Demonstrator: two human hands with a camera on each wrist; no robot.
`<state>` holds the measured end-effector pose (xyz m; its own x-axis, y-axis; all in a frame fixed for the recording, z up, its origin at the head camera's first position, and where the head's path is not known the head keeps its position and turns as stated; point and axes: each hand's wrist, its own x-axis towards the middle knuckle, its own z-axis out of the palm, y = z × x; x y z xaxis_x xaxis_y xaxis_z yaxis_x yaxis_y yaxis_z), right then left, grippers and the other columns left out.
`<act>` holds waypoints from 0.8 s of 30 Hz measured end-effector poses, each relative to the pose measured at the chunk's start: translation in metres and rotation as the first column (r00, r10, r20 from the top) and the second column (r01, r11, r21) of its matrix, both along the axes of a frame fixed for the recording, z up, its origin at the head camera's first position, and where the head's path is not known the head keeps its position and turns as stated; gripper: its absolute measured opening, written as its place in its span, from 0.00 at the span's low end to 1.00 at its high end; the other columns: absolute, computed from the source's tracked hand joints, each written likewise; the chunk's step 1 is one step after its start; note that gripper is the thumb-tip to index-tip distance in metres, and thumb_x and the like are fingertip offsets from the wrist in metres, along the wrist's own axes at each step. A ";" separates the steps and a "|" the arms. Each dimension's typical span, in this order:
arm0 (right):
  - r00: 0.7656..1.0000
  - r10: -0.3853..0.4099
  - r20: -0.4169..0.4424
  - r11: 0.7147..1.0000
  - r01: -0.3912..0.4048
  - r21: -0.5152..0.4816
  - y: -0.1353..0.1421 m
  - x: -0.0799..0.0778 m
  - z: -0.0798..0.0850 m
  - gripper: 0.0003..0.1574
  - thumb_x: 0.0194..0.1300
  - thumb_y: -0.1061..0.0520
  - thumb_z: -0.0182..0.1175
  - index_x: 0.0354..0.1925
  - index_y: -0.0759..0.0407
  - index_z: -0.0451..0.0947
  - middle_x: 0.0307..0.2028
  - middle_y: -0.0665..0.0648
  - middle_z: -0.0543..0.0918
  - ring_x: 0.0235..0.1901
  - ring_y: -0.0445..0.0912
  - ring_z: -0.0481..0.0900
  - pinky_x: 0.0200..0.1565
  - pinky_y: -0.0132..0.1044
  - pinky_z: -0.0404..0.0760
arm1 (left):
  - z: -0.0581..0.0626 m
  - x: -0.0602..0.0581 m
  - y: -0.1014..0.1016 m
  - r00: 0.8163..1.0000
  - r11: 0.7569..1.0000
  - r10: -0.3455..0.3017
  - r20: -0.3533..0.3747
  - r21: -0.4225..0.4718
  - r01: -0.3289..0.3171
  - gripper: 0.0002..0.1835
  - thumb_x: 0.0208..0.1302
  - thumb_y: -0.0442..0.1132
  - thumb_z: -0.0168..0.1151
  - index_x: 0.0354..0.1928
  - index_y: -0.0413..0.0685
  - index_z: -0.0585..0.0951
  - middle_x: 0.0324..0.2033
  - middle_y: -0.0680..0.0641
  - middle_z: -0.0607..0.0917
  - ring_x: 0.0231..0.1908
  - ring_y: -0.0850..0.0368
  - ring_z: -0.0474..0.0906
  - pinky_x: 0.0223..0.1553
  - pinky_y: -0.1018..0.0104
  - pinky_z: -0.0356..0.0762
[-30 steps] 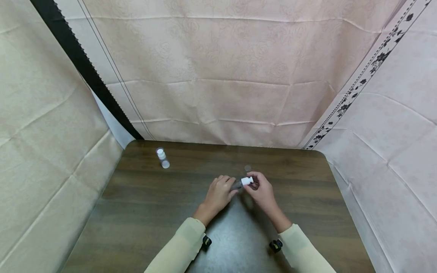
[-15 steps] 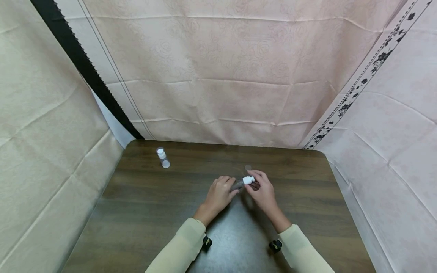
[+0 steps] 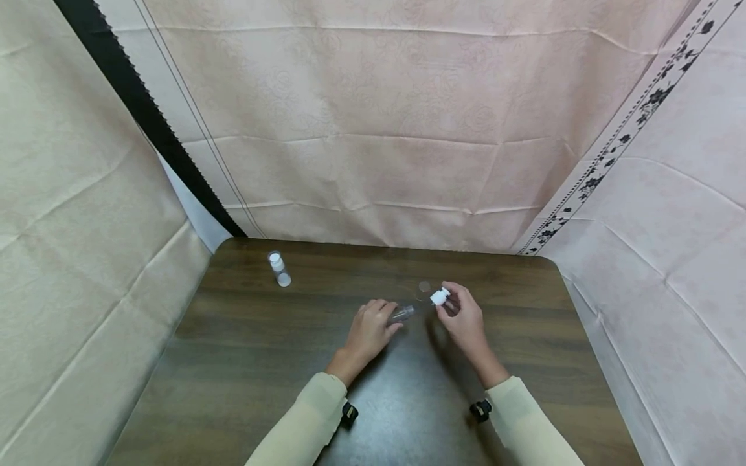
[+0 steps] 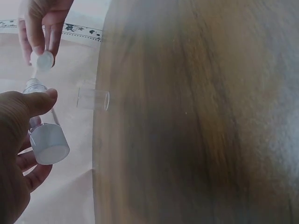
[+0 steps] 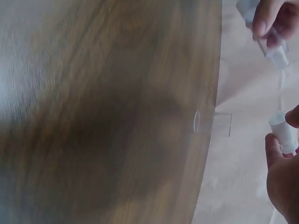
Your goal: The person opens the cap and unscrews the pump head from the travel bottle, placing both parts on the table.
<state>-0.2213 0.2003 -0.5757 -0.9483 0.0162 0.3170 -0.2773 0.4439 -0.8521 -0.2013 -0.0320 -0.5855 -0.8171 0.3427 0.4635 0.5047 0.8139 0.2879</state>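
Note:
My left hand [image 3: 367,330] grips a small clear bottle [image 3: 402,314], tilted, its bare neck pointing right. The bottle's whitish base [image 4: 49,144] shows below the fingers in the left wrist view. In my right hand [image 3: 463,317], the thumb and fingers pinch a white pump top [image 3: 440,296], held apart from the bottle's neck. A thin tube [image 5: 280,88] runs from this top toward the neck in the right wrist view. Just beyond the hands a clear cylindrical cap [image 3: 424,286] stands on the table.
A second small bottle with a white top [image 3: 276,264] stands at the back left of the wooden table [image 3: 245,362]. Pale cloth [image 3: 373,162] hangs behind the table's far edge and along both sides.
The white pump top has come off the bottle's neck. My right hand has moved right and slightly away from me with it, while the left hand has shifted slightly left with the bottle.

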 end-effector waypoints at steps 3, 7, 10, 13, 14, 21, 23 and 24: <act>1.000 0.012 -0.001 0.999 -0.012 0.045 0.006 -0.007 -0.001 0.31 0.59 0.74 0.69 0.61 0.68 0.77 0.59 0.68 0.78 0.53 0.62 0.84 0.54 0.48 0.85 | -0.001 0.000 -0.003 1.000 1.000 0.006 0.004 -0.002 -0.006 0.22 0.58 0.48 0.79 0.50 0.46 0.86 0.42 0.48 0.88 0.43 0.53 0.84 0.41 0.58 0.82; 0.999 0.019 0.035 0.993 -0.023 0.113 0.011 -0.016 -0.001 0.30 0.60 0.73 0.68 0.62 0.68 0.77 0.57 0.68 0.79 0.53 0.62 0.84 0.53 0.50 0.85 | -0.002 0.000 -0.005 1.000 1.000 0.015 0.001 0.000 -0.015 0.21 0.57 0.47 0.80 0.50 0.46 0.86 0.42 0.48 0.88 0.43 0.53 0.84 0.40 0.58 0.82; 0.997 0.013 0.076 0.986 -0.026 0.162 0.013 -0.023 -0.001 0.30 0.61 0.72 0.67 0.62 0.68 0.76 0.56 0.69 0.80 0.53 0.61 0.85 0.53 0.49 0.85 | -0.001 0.001 -0.007 1.000 1.000 0.019 0.002 -0.004 -0.019 0.21 0.57 0.47 0.80 0.50 0.46 0.86 0.42 0.48 0.88 0.43 0.53 0.84 0.40 0.58 0.82; 0.995 0.016 0.103 0.978 -0.037 0.204 0.017 -0.031 -0.001 0.29 0.61 0.71 0.68 0.61 0.69 0.75 0.54 0.69 0.81 0.53 0.61 0.85 0.52 0.48 0.86 | -0.001 0.001 -0.009 1.000 1.000 0.025 0.004 -0.015 -0.025 0.21 0.58 0.49 0.78 0.50 0.47 0.86 0.42 0.49 0.88 0.43 0.54 0.84 0.41 0.59 0.82; 0.993 0.021 0.112 0.976 -0.045 0.212 0.018 -0.033 0.000 0.28 0.61 0.71 0.68 0.60 0.69 0.76 0.54 0.68 0.81 0.53 0.60 0.85 0.52 0.49 0.86 | -0.001 0.001 -0.010 1.000 1.000 0.026 0.008 -0.017 -0.026 0.21 0.59 0.49 0.78 0.50 0.47 0.86 0.43 0.49 0.88 0.43 0.55 0.84 0.41 0.59 0.82; 0.983 0.069 0.172 0.937 -0.123 0.326 0.027 -0.048 -0.004 0.27 0.65 0.68 0.66 0.62 0.67 0.76 0.57 0.67 0.79 0.54 0.59 0.83 0.54 0.52 0.85 | -0.002 0.000 -0.015 1.000 1.000 0.024 0.013 -0.017 -0.024 0.21 0.60 0.49 0.78 0.51 0.46 0.86 0.43 0.49 0.88 0.44 0.54 0.84 0.41 0.59 0.83; 0.977 0.077 0.201 0.924 -0.146 0.353 0.030 -0.051 -0.005 0.27 0.67 0.67 0.65 0.63 0.67 0.76 0.58 0.68 0.79 0.54 0.59 0.83 0.55 0.53 0.84 | -0.002 0.000 -0.016 1.000 0.999 0.027 0.006 -0.021 -0.027 0.21 0.59 0.49 0.78 0.50 0.47 0.86 0.43 0.49 0.88 0.43 0.55 0.84 0.41 0.59 0.82; 0.972 0.080 0.222 0.921 -0.157 0.356 0.030 -0.053 -0.005 0.27 0.68 0.66 0.65 0.64 0.67 0.75 0.58 0.68 0.79 0.54 0.59 0.83 0.55 0.54 0.84 | -0.001 0.000 -0.017 1.000 0.999 0.028 0.002 -0.018 -0.027 0.21 0.59 0.49 0.78 0.50 0.46 0.86 0.43 0.49 0.88 0.43 0.54 0.84 0.40 0.59 0.82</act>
